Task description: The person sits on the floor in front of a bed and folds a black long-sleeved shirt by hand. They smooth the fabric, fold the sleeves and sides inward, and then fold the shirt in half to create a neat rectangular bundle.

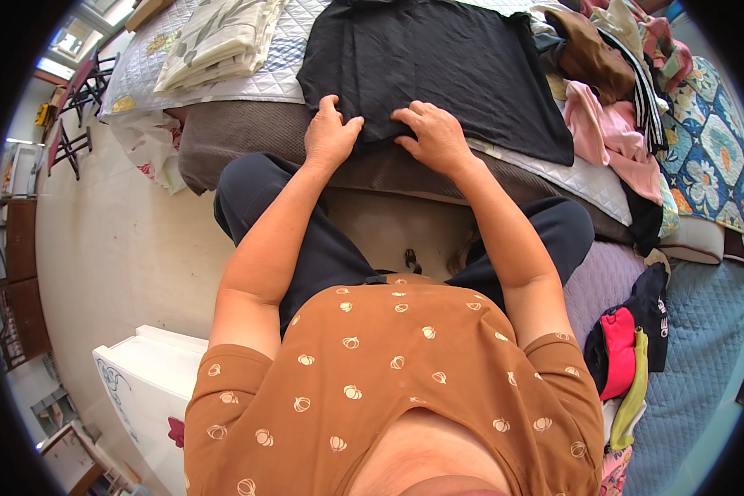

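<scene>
A black cloth garment [434, 68] lies spread flat across the bed in front of me, its near edge hanging slightly over the side. At its near left corner is my left hand [332, 136], with thumb and forefinger spread apart against the fabric. My right hand [437, 133] rests by the near edge, a short way to the right. Its fingers are bent, and a gap of black cloth shows between forefinger and thumb. Faint creases run along the garment's left part. Its far edge is cut off by the top of the view.
Folded pale patterned fabric [217, 46] sits left on the white quilted cover [285, 87]. Heaped clothes, including a pink garment [614, 124], lie right. More clothes, one bright pink [618, 353], rest on the blue quilted cover [700, 347]. A white box-like piece [155, 366] stands lower left.
</scene>
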`<state>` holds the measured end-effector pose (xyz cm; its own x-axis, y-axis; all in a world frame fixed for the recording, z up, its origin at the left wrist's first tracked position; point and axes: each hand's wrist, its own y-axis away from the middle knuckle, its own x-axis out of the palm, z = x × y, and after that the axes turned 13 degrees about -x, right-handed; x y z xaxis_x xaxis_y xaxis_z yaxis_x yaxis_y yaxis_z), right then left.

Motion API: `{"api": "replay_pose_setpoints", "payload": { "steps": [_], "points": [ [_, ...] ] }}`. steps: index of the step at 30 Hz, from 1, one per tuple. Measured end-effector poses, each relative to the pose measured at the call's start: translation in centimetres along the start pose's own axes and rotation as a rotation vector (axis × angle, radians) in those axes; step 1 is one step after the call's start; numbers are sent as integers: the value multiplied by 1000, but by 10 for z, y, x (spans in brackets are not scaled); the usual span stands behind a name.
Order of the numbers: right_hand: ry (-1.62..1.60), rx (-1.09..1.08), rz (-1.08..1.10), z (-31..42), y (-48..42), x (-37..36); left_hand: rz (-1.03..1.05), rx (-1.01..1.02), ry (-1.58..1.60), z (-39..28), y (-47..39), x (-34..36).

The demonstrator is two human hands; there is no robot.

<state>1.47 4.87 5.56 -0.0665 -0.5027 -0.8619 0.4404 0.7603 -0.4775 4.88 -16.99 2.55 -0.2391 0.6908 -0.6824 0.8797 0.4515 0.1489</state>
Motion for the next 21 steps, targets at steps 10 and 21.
{"api": "replay_pose_setpoints", "payload": {
  "steps": [10, 21],
  "points": [
    [-1063, 728, 20, -95, -25, -24, 173, -25, -180, -7, -11, -12],
    [-1302, 998, -633, -192, -49, 12, 73, 68, -65, 5, -17, -4]
  ]
}}
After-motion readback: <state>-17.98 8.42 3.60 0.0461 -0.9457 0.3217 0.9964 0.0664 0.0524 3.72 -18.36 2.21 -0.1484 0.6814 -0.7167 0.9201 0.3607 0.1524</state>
